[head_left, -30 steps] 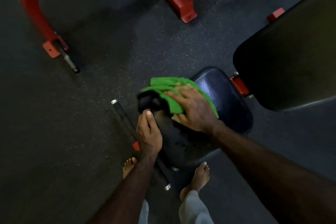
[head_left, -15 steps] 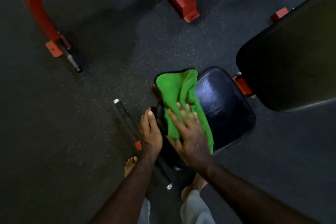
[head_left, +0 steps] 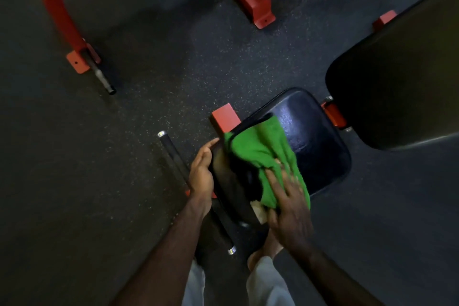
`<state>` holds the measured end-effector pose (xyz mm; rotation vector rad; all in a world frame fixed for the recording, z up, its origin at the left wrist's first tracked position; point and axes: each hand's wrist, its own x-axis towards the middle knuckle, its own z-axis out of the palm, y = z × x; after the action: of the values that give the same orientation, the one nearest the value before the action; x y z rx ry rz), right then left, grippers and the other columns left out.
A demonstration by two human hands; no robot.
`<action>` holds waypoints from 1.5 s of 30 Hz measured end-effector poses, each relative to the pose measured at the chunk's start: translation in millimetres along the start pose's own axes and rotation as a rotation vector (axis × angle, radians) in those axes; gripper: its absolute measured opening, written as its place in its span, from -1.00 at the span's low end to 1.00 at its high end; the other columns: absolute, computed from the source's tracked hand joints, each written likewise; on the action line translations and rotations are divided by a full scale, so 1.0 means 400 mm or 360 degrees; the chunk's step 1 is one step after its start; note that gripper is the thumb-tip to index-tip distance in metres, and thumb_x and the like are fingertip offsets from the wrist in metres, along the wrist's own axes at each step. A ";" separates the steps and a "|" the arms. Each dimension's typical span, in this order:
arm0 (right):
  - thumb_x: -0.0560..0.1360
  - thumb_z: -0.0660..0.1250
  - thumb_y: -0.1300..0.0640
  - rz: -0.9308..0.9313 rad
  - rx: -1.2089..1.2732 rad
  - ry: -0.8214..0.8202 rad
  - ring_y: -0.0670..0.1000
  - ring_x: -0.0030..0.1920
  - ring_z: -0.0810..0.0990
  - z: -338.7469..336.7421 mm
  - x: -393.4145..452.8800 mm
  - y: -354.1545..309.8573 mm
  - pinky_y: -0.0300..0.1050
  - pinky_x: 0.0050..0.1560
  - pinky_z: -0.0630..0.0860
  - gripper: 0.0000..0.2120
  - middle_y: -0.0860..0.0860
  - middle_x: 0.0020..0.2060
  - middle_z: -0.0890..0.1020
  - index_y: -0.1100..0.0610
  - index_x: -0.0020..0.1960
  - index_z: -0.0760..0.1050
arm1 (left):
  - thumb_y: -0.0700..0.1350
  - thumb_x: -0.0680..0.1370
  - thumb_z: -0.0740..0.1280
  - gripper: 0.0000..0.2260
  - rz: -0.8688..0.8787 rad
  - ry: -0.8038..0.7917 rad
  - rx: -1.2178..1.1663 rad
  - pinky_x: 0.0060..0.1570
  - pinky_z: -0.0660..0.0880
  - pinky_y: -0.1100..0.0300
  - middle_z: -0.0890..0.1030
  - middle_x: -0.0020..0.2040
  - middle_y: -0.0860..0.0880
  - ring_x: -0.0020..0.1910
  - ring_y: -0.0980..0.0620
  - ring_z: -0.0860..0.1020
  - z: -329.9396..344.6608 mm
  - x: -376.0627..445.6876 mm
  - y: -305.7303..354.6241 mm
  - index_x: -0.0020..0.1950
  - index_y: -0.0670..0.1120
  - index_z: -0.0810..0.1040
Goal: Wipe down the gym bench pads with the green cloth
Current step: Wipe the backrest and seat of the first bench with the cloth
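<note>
The green cloth lies over the near left part of the black seat pad, which shines where it is bare. My right hand presses the cloth's near end onto the pad with spread, straight fingers. My left hand grips the pad's left edge, thumb on top. The larger black back pad rises at the right, apart from the cloth.
A black foot bar with chrome ends runs under the seat on a red bench frame. Red machine legs and red rack feet stand on the dark rubber floor. My bare feet are below the seat.
My right hand has dragged the cloth from the pad's far end back toward me. The left hand has stayed on the pad's left edge. A red frame end now shows beyond the cloth.
</note>
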<state>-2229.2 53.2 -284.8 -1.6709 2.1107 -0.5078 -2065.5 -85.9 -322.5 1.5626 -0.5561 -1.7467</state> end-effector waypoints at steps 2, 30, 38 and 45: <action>0.48 0.32 0.01 0.0240 0.0037 -0.0023 0.10 0.68 0.00 0.036 -0.029 -0.061 0.17 0.62 0.04 -0.20 0.05 0.69 0.01 -0.09 0.67 0.13 | -0.18 0.72 0.13 -0.70 0.0006 -0.0001 -0.0032 0.41 0.45 -0.13 0.64 0.30 -0.22 0.35 -0.26 0.55 -0.003 0.000 -0.002 0.26 -0.08 0.64; 0.56 0.39 -0.15 -0.0230 -0.0288 -0.0155 0.20 0.67 0.05 0.105 0.085 -0.179 0.23 0.61 0.11 -0.24 0.08 0.68 0.10 -0.06 0.67 0.17 | 0.11 0.71 0.11 -0.56 -0.0700 -0.0104 -0.0505 0.27 0.52 0.01 0.68 0.25 -0.13 0.22 -0.08 0.66 -0.068 -0.061 0.040 0.37 -0.10 0.61; 0.56 0.36 -0.18 -0.0172 -0.0242 -0.0173 0.14 0.68 0.00 0.097 0.155 -0.191 0.17 0.65 0.01 -0.25 0.05 0.68 0.11 -0.06 0.67 0.18 | 0.20 0.70 0.08 -0.54 -0.0629 -0.0062 -0.0479 0.13 0.53 0.01 0.70 0.22 -0.08 0.10 -0.01 0.69 -0.098 -0.085 0.019 0.42 -0.01 0.55; 0.51 0.29 -0.24 -0.0371 -0.0317 -0.0223 0.15 0.61 0.24 0.071 0.225 -0.187 0.17 0.63 0.09 -0.35 0.08 0.56 0.39 -0.04 0.55 0.41 | 0.30 0.67 0.05 -0.46 -0.0626 -0.0003 -0.0522 0.11 0.54 0.04 0.71 0.19 -0.09 0.14 -0.06 0.68 -0.093 -0.086 0.030 0.33 -0.02 0.61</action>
<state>-2171.1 -51.9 -278.3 -2.0162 1.9301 -0.2436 -2026.3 -62.9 -297.4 1.5009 0.0500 -2.0049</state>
